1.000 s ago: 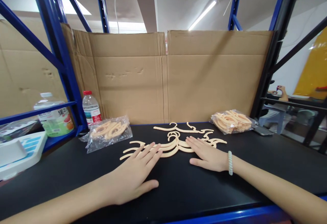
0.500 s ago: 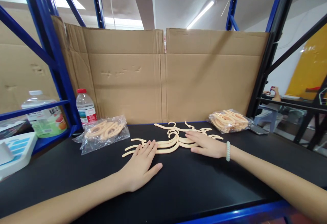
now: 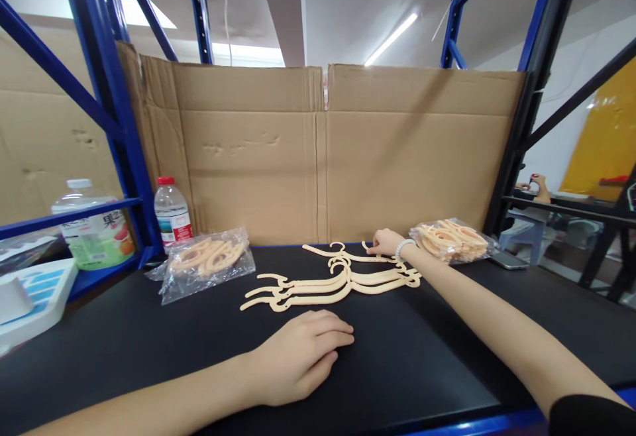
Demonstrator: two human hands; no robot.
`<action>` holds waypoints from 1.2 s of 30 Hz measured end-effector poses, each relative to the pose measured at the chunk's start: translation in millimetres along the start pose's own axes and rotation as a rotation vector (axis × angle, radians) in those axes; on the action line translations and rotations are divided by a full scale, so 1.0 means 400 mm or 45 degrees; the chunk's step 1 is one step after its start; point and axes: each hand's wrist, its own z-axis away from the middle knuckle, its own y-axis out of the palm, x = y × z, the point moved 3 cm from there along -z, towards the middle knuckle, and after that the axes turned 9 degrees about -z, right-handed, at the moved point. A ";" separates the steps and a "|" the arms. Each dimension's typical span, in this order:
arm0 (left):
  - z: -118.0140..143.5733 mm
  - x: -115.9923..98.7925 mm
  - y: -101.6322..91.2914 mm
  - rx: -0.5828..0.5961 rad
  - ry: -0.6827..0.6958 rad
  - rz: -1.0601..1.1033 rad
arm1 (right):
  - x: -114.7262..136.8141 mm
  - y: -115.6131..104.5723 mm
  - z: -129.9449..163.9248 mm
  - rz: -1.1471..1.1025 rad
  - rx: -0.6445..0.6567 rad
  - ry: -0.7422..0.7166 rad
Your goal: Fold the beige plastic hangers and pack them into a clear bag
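Surface point(image 3: 422, 363) with near hangers point(image 3: 313, 299) and far hanger point(image 3: 358, 258), right hand point(image 3: 386, 242) at the latter

Surface: black, flat. Carries all loose pieces.
Cardboard wall point(image 3: 422, 158): brown, upright, behind the surface.
Left bag of hangers point(image 3: 209, 257): clear plastic, near a red-capped bottle point(image 3: 172, 217).
Right bag of hangers point(image 3: 450, 240): same kind, fuller, beside a dark phone point(image 3: 509, 261).
Near hangers: cream, lying overlapped mid-surface, hooks pointing away from the person. Exact count unclear.
Far hanger: cream, lying flat behind the near hangers, its right end partly covered.
Left hand point(image 3: 303, 356): palm down, fingers loosely bent, nothing visible in its hold. Placed in front of the near hangers, apart from them.
Right hand: stretched past the near hangers, fingers bent down at the right end of the far hanger. Cannot tell whether they are closed on it.
Step in hand, as judged: handling the far hanger with one hand, the other idle. Next move, judged likewise: any shift of this piece calls for a sure pinch on the thin bar, its hook kept from snagging the near hangers.
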 end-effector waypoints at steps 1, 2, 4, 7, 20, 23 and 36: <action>0.002 0.004 0.001 -0.005 -0.008 0.021 | 0.001 0.005 -0.006 0.008 0.010 0.013; 0.004 0.007 0.001 -0.008 -0.013 0.038 | 0.002 0.009 -0.011 0.016 0.012 0.026; 0.005 0.010 0.002 -0.010 -0.020 0.061 | 0.005 0.014 -0.017 0.033 0.004 0.053; 0.003 0.010 0.001 -0.002 -0.029 0.085 | 0.009 0.021 -0.018 0.047 -0.034 0.092; 0.008 0.046 0.012 -0.100 -0.412 0.651 | 0.113 -0.094 0.045 -0.461 -0.324 -0.118; 0.009 0.080 0.026 -0.272 -0.763 1.085 | 0.218 -0.095 0.100 -0.684 -0.149 -0.310; 0.029 0.117 0.053 -0.418 -1.070 1.578 | 0.258 -0.010 0.109 -0.985 -0.089 -0.367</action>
